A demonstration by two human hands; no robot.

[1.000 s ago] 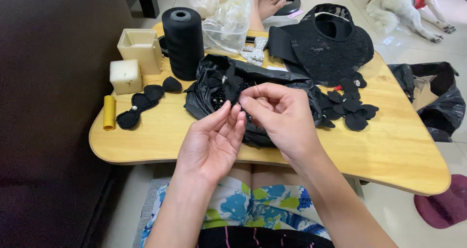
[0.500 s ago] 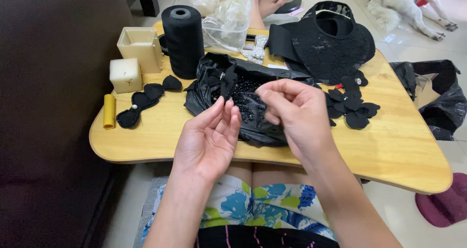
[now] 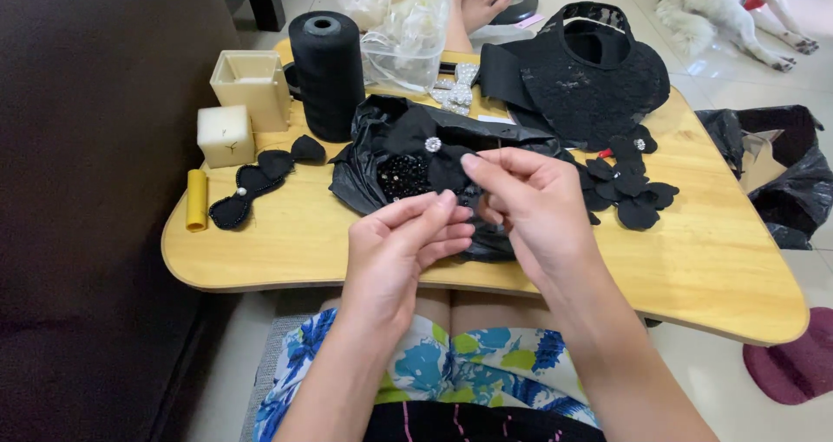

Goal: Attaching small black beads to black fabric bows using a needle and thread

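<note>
up close, a seated person works over a wooden bench (image 3: 711,268) laid across the lap. the right hand (image 3: 529,212) has its fingers pinched together in a tight grip beside a black fabric flower (image 3: 425,143) with a small sparkling centre; what it pinches is too fine to make out. the flower lies just above and left of that grip, resting on a crumpled black plastic bag (image 3: 356,177) that also holds a cluster of black beads (image 3: 402,176). the left hand (image 3: 403,247) sits just below the beads, fingers curled loosely toward the right hand, its fingertips close to the pinch; whether it grasps anything cannot be told.

to the left stand a tall black thread spool (image 3: 327,73), a cream box (image 3: 252,86), a pale cube (image 3: 225,136), a yellow tube (image 3: 197,199) and a row of black petals (image 3: 260,177). to the right lie more black flowers (image 3: 629,190) and a black lace piece (image 3: 599,78). bare wood shows along the bench's near edge and its right end. a white dog (image 3: 737,8) stands on the floor beyond.
</note>
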